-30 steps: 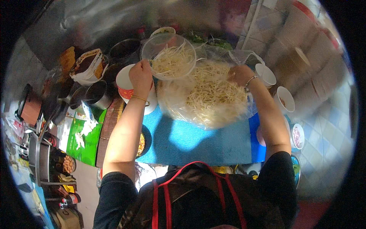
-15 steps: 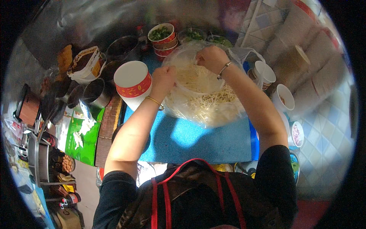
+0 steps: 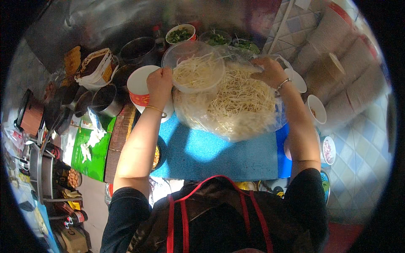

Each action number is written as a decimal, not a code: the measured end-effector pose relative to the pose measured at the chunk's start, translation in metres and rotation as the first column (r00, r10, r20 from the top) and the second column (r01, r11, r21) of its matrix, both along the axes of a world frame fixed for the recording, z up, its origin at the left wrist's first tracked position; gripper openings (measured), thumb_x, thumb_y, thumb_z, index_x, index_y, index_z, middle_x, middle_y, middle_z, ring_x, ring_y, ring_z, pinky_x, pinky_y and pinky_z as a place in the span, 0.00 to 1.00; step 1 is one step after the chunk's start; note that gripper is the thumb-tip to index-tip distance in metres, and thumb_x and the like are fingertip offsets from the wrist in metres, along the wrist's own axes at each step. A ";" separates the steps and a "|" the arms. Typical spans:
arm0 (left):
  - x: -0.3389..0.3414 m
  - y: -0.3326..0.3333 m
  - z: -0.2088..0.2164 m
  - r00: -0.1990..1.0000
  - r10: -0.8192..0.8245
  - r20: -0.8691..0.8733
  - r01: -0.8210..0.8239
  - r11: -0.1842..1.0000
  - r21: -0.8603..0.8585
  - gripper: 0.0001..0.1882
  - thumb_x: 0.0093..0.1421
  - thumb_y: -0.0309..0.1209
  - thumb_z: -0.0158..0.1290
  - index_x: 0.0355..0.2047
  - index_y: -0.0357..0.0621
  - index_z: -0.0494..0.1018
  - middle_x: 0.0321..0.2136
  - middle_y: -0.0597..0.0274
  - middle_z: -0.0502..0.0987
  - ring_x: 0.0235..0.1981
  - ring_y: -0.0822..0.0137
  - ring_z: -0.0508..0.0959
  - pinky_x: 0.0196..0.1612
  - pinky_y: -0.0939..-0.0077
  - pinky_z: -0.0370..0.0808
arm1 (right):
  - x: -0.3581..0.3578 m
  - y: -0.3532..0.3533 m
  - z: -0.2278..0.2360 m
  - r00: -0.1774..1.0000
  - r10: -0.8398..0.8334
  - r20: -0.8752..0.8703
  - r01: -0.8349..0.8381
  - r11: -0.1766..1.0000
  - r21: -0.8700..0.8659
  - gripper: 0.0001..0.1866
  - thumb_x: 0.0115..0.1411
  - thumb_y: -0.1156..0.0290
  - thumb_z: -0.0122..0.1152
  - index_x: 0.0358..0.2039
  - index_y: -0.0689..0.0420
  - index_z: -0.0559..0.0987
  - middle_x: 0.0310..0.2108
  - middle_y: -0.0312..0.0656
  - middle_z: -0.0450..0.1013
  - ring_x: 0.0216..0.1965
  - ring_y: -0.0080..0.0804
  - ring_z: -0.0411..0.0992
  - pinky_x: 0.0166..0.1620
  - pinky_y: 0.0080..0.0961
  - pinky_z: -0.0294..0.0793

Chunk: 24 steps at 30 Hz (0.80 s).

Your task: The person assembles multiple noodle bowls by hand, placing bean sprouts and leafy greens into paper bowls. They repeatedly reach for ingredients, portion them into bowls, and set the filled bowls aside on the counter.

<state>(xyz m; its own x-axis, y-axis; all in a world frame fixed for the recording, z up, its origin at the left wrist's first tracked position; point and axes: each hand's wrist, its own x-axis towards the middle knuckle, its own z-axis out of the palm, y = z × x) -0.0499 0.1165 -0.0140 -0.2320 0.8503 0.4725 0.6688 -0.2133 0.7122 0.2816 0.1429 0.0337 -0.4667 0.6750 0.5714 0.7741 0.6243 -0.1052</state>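
My left hand (image 3: 160, 86) is closed on the rim of a clear round plastic bowl (image 3: 168, 54). Pale bean sprouts (image 3: 196, 71) lie in the bowl, which sits tilted over the left part of a clear plastic bag (image 3: 192, 120). The bag rests on a blue mat and holds a large heap of bean sprouts (image 3: 242, 92). At the heap's upper right is my right hand (image 3: 271, 74), its fingers apart at the bag's edge. Just behind my left hand stands a stack of white paper bowls (image 3: 137, 82) with a red band.
Red-banded bowls of chopped greens (image 3: 180, 35) stand at the back. Dark pots (image 3: 104, 100) and a white tub of dark sauce (image 3: 95, 67) crowd the left. White cups (image 3: 316, 109) line the right side. The blue mat (image 3: 211, 147) lies nearest me.
The plastic bowl has moved left with my left hand. My right hand has let go of it and moved right to the bag's far side, uncovering more of the sprout heap.
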 end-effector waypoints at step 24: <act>-0.024 0.034 0.028 0.621 -0.065 0.781 0.413 0.874 -0.257 0.22 0.59 0.40 0.40 0.48 0.36 0.62 0.45 0.56 0.69 0.46 0.64 0.69 0.47 0.73 0.66 | 0.113 -0.231 -0.075 0.610 -0.627 -0.484 0.616 0.760 -0.208 0.15 0.49 0.64 0.55 0.39 0.54 0.74 0.35 0.47 0.70 0.39 0.42 0.69 0.42 0.34 0.68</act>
